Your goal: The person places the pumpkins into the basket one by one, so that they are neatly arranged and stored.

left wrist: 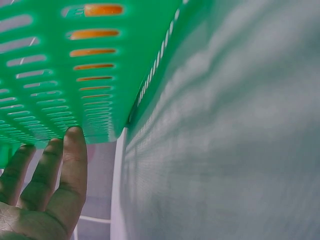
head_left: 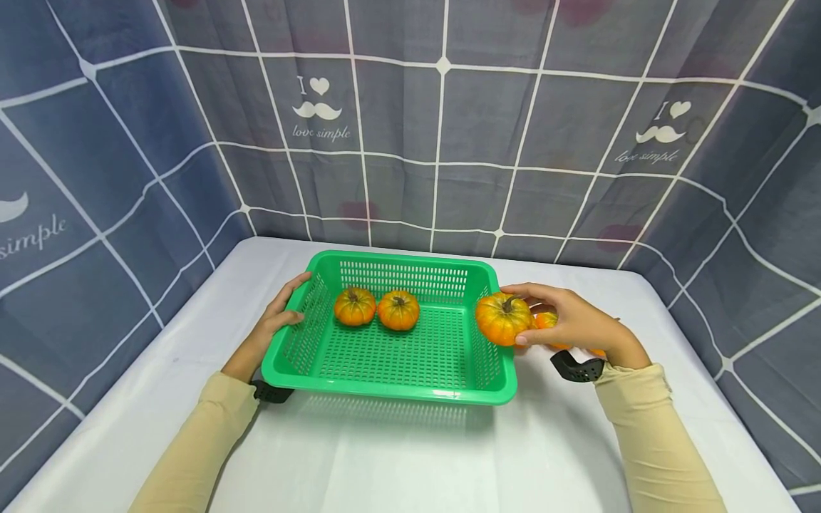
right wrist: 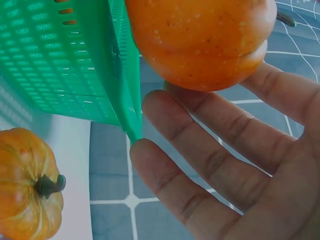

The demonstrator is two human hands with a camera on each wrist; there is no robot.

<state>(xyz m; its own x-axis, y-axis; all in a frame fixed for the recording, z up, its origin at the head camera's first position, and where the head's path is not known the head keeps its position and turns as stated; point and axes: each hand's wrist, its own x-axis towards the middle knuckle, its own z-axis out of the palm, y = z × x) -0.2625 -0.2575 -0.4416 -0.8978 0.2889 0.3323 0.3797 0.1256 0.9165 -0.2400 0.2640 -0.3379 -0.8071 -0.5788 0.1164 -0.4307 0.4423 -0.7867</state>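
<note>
A green plastic basket with slotted walls stands in the middle of the head view. Two small orange pumpkins lie side by side inside it. My left hand grips the left rim, thumb over the edge and fingers along the outer wall. At the right rim, my right hand holds another small pumpkin between thumb and fingers. That pumpkin is beside and above the rim in the right wrist view, its stem pointing right.
More pumpkins lie right of the basket, partly hidden by the right hand. One pumpkin shows on the table below the basket's wall in the right wrist view. A grey checked curtain encloses the white table at the back and sides.
</note>
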